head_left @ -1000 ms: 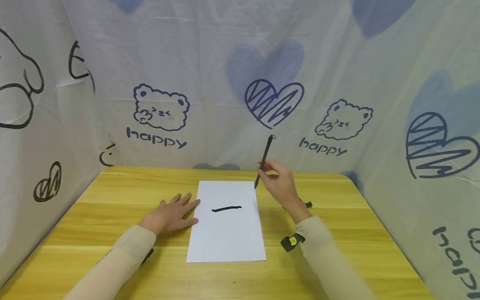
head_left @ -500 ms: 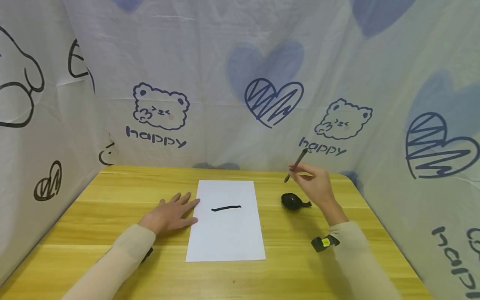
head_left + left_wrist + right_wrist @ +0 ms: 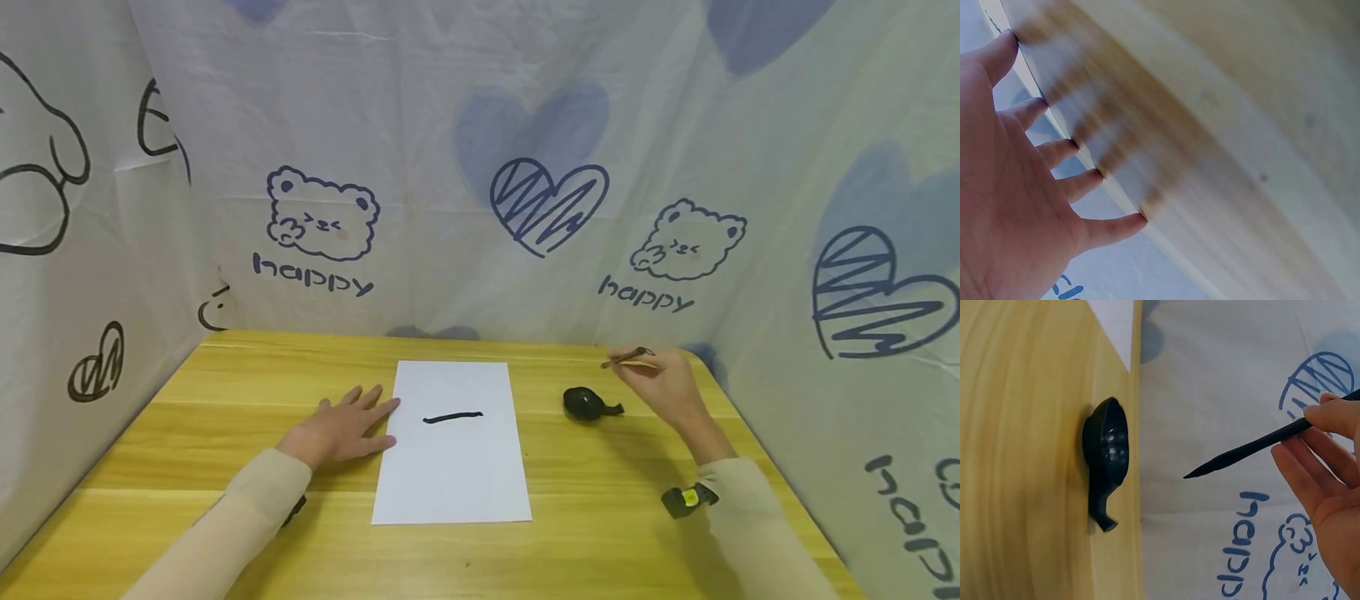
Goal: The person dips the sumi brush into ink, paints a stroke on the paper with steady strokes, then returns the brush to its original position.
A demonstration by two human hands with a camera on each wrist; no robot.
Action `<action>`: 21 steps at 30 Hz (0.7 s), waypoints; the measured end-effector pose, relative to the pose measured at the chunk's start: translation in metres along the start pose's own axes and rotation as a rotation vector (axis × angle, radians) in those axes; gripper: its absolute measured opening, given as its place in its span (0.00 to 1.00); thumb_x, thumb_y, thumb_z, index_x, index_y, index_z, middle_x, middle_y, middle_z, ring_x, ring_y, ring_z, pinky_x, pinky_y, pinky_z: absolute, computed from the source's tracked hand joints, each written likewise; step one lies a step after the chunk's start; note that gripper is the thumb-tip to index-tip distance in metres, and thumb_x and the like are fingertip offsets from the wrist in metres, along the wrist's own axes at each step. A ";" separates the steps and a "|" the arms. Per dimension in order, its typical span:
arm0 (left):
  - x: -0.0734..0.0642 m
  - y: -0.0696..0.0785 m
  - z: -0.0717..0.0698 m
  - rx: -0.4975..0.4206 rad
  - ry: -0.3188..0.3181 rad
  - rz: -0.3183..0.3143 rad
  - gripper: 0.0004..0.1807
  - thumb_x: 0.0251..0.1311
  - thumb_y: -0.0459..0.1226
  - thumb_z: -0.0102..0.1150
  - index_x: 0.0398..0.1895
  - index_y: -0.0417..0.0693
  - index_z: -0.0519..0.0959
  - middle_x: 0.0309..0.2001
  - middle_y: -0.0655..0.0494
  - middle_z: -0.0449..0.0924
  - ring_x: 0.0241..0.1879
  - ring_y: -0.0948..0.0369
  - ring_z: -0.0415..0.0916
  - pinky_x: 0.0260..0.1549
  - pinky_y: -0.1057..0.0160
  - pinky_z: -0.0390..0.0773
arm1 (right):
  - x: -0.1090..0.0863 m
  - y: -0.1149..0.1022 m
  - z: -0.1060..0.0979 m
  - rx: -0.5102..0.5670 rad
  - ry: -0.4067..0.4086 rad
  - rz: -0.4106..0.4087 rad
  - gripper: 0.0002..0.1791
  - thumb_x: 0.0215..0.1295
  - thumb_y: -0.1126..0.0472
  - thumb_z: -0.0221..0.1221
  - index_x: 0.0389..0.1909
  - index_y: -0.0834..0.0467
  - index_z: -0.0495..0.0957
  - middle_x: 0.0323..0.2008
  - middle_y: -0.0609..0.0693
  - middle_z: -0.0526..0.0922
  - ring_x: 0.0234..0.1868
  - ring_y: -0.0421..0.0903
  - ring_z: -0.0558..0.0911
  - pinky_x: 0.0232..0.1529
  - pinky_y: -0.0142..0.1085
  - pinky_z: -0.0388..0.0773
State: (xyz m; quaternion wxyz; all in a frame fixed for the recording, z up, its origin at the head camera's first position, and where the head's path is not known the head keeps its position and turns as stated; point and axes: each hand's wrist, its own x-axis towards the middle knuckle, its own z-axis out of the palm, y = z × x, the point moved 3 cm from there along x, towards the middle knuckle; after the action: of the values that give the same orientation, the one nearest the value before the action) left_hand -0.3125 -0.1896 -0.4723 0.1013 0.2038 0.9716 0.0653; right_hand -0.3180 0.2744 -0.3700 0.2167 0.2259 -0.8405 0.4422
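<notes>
My left hand [image 3: 341,429] rests on the table with fingers spread, thumb and index fingertips at the left edge of a white sheet of paper [image 3: 450,475]. A single black brush stroke [image 3: 453,417] crosses the sheet's middle. Off to the right, my right hand [image 3: 663,383] pinches a dark writing brush [image 3: 1254,447] between thumb and fingers, raised above the table. In the right wrist view the brush's pointed black tip faces away from the hand. Between paper and right hand sits a small black ink dish [image 3: 583,404] with a short handle, its glossy hollow visible in the right wrist view.
The yellow wood-grain table [image 3: 225,525] ends at the back against a white cloth [image 3: 420,275] printed with bears and hearts. More cloth hangs along both sides. Each wrist carries a black strapped device, the right one [image 3: 686,500] with a yellow mark.
My right hand has moved right, away from the paper, and lower, with the brush tipping from near upright to nearly level. The ink dish is uncovered from behind it. My left hand stays put.
</notes>
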 end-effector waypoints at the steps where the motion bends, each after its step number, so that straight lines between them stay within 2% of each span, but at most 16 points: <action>1: 0.000 0.000 0.000 -0.001 0.001 0.001 0.41 0.72 0.65 0.47 0.82 0.57 0.59 0.82 0.39 0.53 0.79 0.32 0.51 0.66 0.18 0.53 | -0.002 0.001 -0.001 0.007 -0.008 -0.011 0.09 0.63 0.75 0.67 0.43 0.69 0.88 0.42 0.68 0.89 0.41 0.24 0.85 0.45 0.21 0.83; 8: -0.001 0.002 -0.001 0.002 0.011 0.006 0.41 0.72 0.65 0.47 0.82 0.57 0.59 0.82 0.39 0.53 0.79 0.32 0.52 0.66 0.17 0.53 | -0.017 0.017 -0.010 0.003 -0.075 -0.083 0.10 0.61 0.78 0.66 0.44 0.73 0.86 0.44 0.69 0.88 0.45 0.23 0.84 0.48 0.19 0.82; 15: -0.002 0.002 -0.003 0.007 0.004 0.001 0.41 0.72 0.64 0.47 0.82 0.57 0.59 0.82 0.39 0.53 0.79 0.32 0.52 0.66 0.18 0.53 | -0.028 0.026 -0.014 -0.033 -0.107 -0.133 0.15 0.53 0.83 0.67 0.42 0.70 0.88 0.43 0.68 0.89 0.46 0.23 0.83 0.48 0.19 0.81; 18: -0.002 0.001 -0.003 0.005 0.001 0.000 0.41 0.72 0.64 0.47 0.82 0.57 0.59 0.82 0.39 0.53 0.79 0.32 0.52 0.66 0.18 0.53 | -0.031 0.029 -0.013 -0.086 -0.111 -0.182 0.18 0.50 0.85 0.68 0.40 0.67 0.89 0.41 0.64 0.90 0.46 0.29 0.86 0.50 0.18 0.80; 21: -0.002 0.001 -0.002 0.001 -0.003 -0.001 0.41 0.72 0.65 0.47 0.82 0.57 0.59 0.82 0.39 0.53 0.79 0.32 0.51 0.66 0.18 0.53 | -0.035 0.031 -0.012 -0.183 -0.107 -0.225 0.18 0.48 0.84 0.70 0.38 0.63 0.90 0.41 0.59 0.91 0.44 0.42 0.89 0.50 0.14 0.77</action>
State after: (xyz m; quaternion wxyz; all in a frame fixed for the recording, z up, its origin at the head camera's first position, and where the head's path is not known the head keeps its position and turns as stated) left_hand -0.3104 -0.1898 -0.4702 0.1028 0.2034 0.9716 0.0644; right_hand -0.3055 0.3067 -0.4032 0.2395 0.3210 -0.8570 0.3241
